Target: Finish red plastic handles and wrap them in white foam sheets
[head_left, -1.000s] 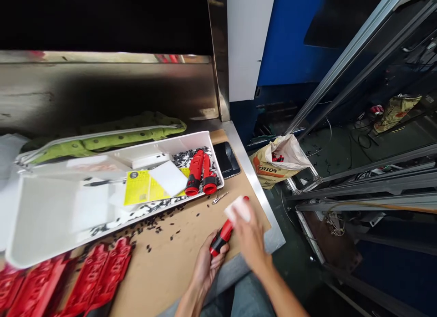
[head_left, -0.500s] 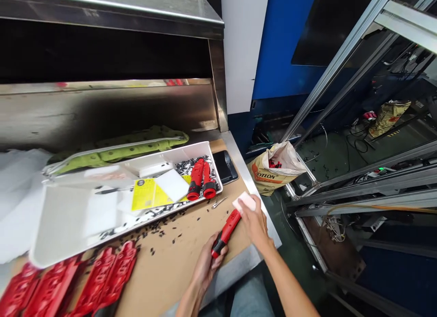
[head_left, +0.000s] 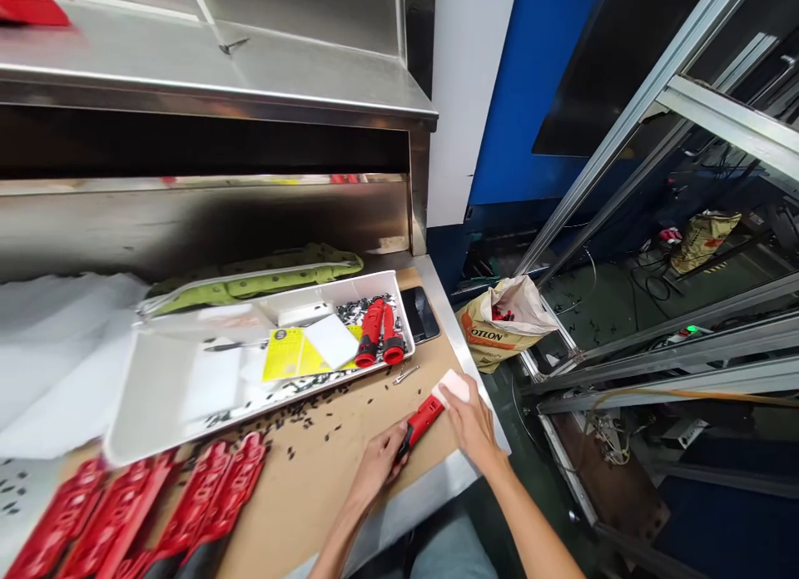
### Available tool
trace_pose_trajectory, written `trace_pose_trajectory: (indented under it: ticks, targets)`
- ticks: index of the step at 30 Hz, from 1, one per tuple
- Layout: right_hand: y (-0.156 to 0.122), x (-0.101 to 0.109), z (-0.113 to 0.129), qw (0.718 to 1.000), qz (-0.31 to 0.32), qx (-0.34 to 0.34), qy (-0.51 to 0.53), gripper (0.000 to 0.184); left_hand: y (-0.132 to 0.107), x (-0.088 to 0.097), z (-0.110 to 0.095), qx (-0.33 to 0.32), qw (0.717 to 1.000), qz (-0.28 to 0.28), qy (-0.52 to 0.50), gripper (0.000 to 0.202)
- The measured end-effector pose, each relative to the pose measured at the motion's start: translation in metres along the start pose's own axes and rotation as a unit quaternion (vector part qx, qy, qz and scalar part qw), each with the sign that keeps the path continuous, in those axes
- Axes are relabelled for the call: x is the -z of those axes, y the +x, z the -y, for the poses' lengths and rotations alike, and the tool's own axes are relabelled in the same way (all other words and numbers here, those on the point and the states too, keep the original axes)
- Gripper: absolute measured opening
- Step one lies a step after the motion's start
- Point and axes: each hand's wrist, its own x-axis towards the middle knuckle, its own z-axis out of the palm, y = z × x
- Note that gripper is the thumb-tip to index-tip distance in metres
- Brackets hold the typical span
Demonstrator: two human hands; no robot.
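My left hand [head_left: 384, 458] is closed around the black end of a red and black plastic housing [head_left: 426, 416], which slants up and to the right above the cardboard-covered bench. In my right hand [head_left: 469, 417] is a white sponge block [head_left: 450, 386], gripped between thumb and fingers at the far red end of the housing. The sponge seems to touch that end. Just beyond lies a small metal tool [head_left: 405, 375]. Two similar red and black housings [head_left: 370, 334] rest in the right end of a white tray [head_left: 121, 404], among small black bits.
Several red plastic shells [head_left: 212, 504] lie at the front left. A phone [head_left: 419, 314] sits right of the tray, with a green cloth pouch [head_left: 255, 278] behind it. An open sack [head_left: 505, 323] stands on the floor past the bench's right edge. A steel shelf [head_left: 218, 80] overhangs the back.
The camera view has shifted, so the bench sits lower and further right. My left hand has turned over the housing, its back now facing up. The sponge stays at the housing's far end.
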Motion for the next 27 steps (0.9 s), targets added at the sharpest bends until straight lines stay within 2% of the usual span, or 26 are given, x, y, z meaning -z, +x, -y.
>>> trace_pose_trajectory:
  ticks: [4,8,10,14,19,24,27]
  targets:
    - [-0.003,-0.002,0.006,1.000,-0.015,-0.008,-0.005,0.043,-0.009,0.001,-0.011,-0.068,0.995,-0.006,0.069,0.050]
    - [-0.022,-0.004,0.019,0.999,-0.002,0.032,0.008,0.044,-0.019,0.001,-0.025,-0.125,0.980,0.002,0.155,0.042]
    - [-0.024,-0.005,0.019,0.999,-0.002,0.038,0.011,0.044,-0.022,0.000,-0.028,-0.126,0.972,-0.002,0.200,0.038]
    - [-0.022,-0.006,0.017,0.999,-0.038,0.000,0.006,0.046,-0.025,-0.001,-0.029,-0.116,0.952,-0.027,0.282,0.034]
    - [-0.033,-0.019,0.032,1.000,-0.008,0.023,0.014,0.042,-0.030,-0.002,-0.030,-0.118,0.931,-0.031,0.344,0.033]
    - [-0.033,-0.024,0.047,1.000,-0.011,0.002,0.014,0.040,-0.033,-0.004,-0.031,-0.115,0.915,-0.033,0.385,0.033]
    - [-0.033,-0.023,0.048,1.000,-0.008,0.000,0.023,0.041,-0.033,-0.005,-0.029,-0.109,0.907,-0.031,0.405,0.036]
